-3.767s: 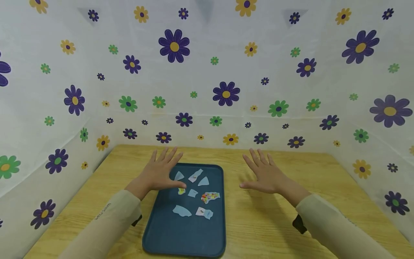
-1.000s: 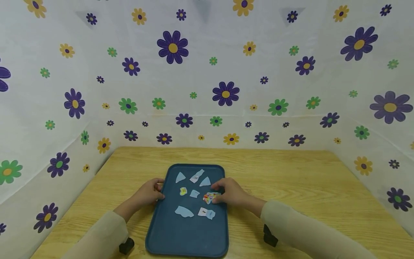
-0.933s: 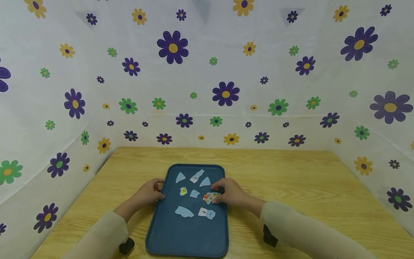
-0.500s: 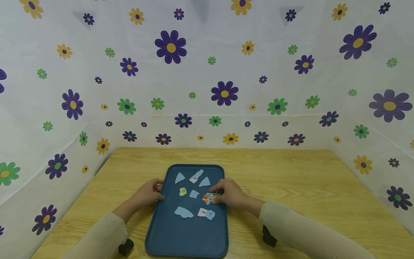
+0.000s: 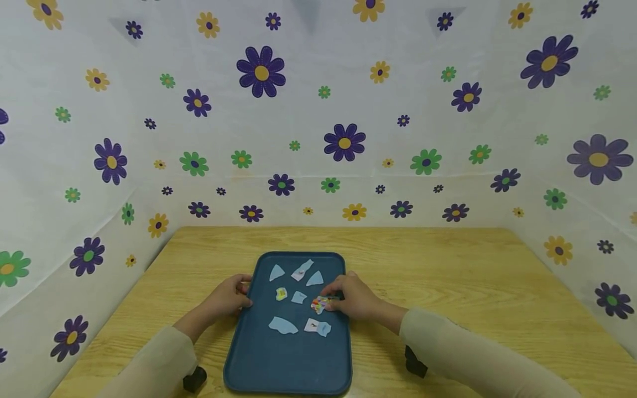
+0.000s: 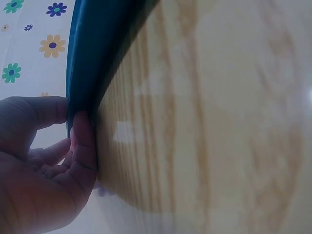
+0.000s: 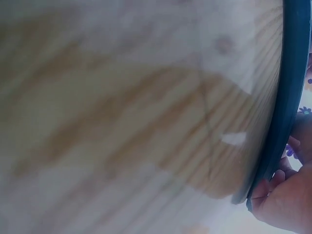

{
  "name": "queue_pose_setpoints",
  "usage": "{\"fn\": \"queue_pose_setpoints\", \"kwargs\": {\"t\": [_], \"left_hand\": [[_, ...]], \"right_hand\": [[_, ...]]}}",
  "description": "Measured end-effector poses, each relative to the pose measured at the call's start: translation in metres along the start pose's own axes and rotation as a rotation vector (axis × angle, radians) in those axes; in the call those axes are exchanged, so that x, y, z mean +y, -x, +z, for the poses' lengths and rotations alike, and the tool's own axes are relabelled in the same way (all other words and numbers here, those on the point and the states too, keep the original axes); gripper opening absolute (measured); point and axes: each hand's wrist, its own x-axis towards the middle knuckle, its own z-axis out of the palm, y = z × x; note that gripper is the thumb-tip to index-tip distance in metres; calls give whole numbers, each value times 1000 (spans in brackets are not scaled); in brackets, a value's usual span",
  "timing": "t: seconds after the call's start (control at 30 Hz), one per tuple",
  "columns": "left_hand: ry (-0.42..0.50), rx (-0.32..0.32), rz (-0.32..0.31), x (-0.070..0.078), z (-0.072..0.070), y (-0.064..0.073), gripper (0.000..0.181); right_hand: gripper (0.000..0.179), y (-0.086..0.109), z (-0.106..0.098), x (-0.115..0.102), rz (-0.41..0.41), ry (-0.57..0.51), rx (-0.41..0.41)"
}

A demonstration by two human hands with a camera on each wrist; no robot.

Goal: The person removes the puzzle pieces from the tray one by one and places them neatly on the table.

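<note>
A dark blue tray [image 5: 287, 359] lies on the wooden table, bearing several irregular cut pieces. My left hand [image 5: 226, 298] holds the tray's left rim; in the left wrist view its thumb [image 6: 51, 109] is at the rim's upper side and curled fingers lie low against it. My right hand [image 5: 359, 297] reaches over the right rim, thumb and forefinger pinching a multicoloured piece [image 5: 317, 303], partly hidden by them. Nearby lie a small pale blue piece [image 5: 298, 297], a yellow-printed piece [image 5: 281, 294] and a white-and-blue piece [image 5: 317, 327].
Farther up the tray are two pale blue triangular pieces, one on the left [image 5: 276, 272], and a long white-and-blue piece [image 5: 302, 270]. A larger pale blue piece [image 5: 282, 325] lies lower left. Flower-printed white sheeting [image 5: 298, 110] encloses the wooden table [image 5: 423, 260] behind and at both sides.
From raised and spread above the table, both hands have come down to the tray, left to its rim, right to the multicoloured piece. Over the last second that piece has shifted only slightly.
</note>
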Motion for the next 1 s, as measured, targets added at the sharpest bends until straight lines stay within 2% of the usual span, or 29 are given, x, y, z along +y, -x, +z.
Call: {"fn": "queue_pose_setpoints", "kwargs": {"t": [0.17,0.5,0.7,1.0], "left_hand": [[15,-6,-3,-1,0,0,60],[17,-4,-1,-1,0,-1,60],[8,-9,-3,2,-1,0,60],[-1,-7,-11,4,0,1,59]], "right_hand": [[21,0,0,1,-4,9,-10],[21,0,-10,1,-74,-65,-22],[22,-1,-20,0,-26,-120,3],[22,-2,-34,7,-3,-99,86]]}}
